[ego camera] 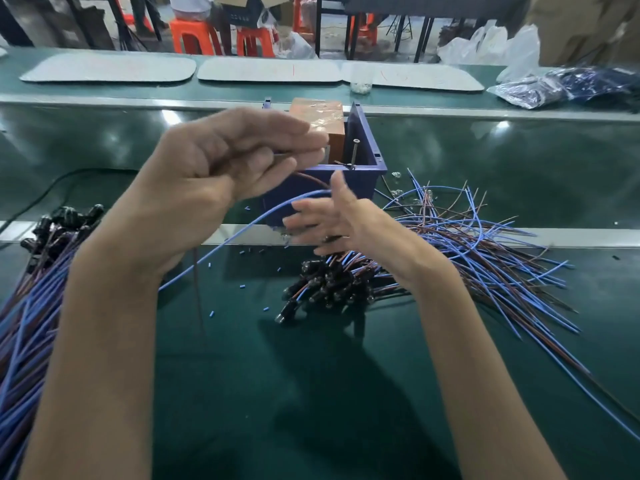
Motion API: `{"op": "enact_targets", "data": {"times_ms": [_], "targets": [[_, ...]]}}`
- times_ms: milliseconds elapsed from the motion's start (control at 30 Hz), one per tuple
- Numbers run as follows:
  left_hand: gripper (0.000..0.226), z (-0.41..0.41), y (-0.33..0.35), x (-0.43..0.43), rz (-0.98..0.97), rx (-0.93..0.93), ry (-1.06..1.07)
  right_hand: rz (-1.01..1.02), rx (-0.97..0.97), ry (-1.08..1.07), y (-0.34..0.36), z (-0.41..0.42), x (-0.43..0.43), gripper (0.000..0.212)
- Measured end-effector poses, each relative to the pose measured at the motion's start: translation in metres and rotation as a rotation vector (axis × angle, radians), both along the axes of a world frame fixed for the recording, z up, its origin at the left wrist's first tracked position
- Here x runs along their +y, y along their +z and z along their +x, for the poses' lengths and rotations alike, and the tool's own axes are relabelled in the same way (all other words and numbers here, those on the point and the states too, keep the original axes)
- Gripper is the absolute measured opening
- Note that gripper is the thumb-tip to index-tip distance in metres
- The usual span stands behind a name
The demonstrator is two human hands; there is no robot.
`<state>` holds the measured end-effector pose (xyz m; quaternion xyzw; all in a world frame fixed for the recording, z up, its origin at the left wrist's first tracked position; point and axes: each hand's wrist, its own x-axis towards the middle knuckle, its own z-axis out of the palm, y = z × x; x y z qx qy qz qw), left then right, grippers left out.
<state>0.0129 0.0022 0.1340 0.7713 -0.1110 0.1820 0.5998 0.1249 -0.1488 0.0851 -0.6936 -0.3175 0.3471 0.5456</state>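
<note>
In mid-air over the near table (311, 375), in front of the blue box (362, 183): one blue wire (258, 219), arcing from low on the left up to the thumb of the right hand (332, 220). Right grip apart, fingers straight and spread, blurred, at most touching the wire's upper end. Left hand (221, 161) raised higher, fingers mostly straight above the thumb; too blurred to tell whether pinching anything. A brown wire (198, 289) hanging below the left wrist.

Probably light, limp yet springy, smooth-sleeved, so apt to slide or whip; best pinched close to the end, not mid-length.

Inside the blue box: an orange block (317, 112) under clear tape, and to its right an upright screw (355, 150). Far off, a clear cup (361, 83) of small white bits; far right, plastic bags (530, 93) of dark parts. Right of the hands, a fanned wire pile (485, 251) with black plugs (329, 282); left, a similar bundle (24, 323). Near, scattered blue cuttings (212, 312).
</note>
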Motion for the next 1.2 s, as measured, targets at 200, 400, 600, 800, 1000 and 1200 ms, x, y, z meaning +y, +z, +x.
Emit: {"op": "enact_targets", "data": {"times_ms": [200, 400, 600, 800, 1000, 1200], "targets": [[0.032, 0.003, -0.006, -0.005, 0.018, 0.169, -0.142, 0.522, 0.152, -0.169, 0.014, -0.002, -0.006, 0.04], [0.033, 0.004, -0.003, -0.008, 0.272, 0.325, -0.066, 0.754, 0.14, -0.387, 0.03, -0.008, -0.008, 0.038], [0.085, 0.022, -0.012, -0.037, 0.017, 0.606, -0.135, 0.882, 0.188, -0.371, 0.043, -0.014, -0.013, 0.04], [0.069, 0.037, -0.011, -0.033, -0.602, 0.42, 0.25, 0.836, 0.197, -0.404, 0.045, -0.011, -0.019, 0.043], [0.037, 0.036, -0.013, -0.022, -0.786, 0.217, 0.422, 0.627, 0.169, -0.545, 0.041, 0.0, -0.024, 0.036], [0.037, 0.042, -0.016, -0.035, -0.687, 0.156, 0.402, 0.457, 0.071, -0.555, 0.036, 0.0, -0.025, 0.027]]}}
